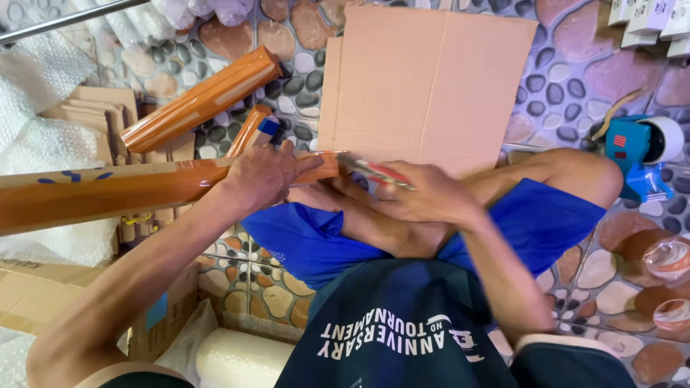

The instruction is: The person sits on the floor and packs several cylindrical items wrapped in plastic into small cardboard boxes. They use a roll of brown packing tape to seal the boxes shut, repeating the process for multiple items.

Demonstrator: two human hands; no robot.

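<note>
A long, tape-wrapped brown cardboard package (108, 190) lies across my lap, running out to the left. My left hand (262, 176) grips its right end from above. My right hand (431, 194) is closed around a thin tool with a red handle (377, 171), its tip pointing at the package's end. The tool is blurred, so I cannot tell its kind. I sit cross-legged in blue shorts on a pebble-patterned tile floor.
A flat cardboard sheet (428, 82) lies ahead. Two more tape-wrapped packages (201, 100) rest at upper left. A blue tape dispenser (640, 154) sits at right, clear tape rolls (668, 259) below it. Bubble wrap (43, 136), folded boxes (108, 115) and a wrap roll (241, 359) crowd the left.
</note>
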